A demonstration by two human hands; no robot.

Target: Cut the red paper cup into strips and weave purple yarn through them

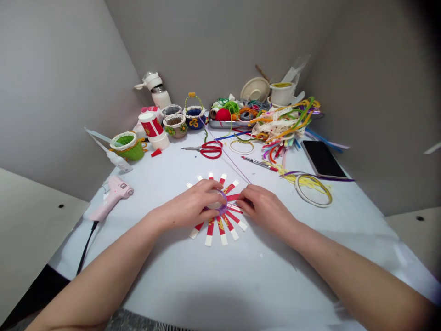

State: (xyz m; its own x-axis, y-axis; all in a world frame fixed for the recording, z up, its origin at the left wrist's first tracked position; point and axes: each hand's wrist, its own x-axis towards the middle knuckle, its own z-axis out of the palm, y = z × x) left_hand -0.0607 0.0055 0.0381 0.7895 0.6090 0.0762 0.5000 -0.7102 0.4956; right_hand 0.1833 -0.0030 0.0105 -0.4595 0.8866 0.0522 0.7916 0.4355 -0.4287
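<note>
Hands low on table (179, 285), left hand (196, 202) palm-down over cut paper cup (220, 211) — right hand (262, 207) beside.

Red-and-white paper cup (220, 216), cut into strips fanning flat like a sunburst, purple yarn (228, 158) trailing from its hub.

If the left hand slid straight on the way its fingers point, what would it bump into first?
The left hand points right, across the cut paper cup with its fanned strips. Just beyond it, the right hand faces it, so it would probably meet those fingertips first.

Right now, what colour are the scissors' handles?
Red, on the scissors; the head view shows them best.
</note>
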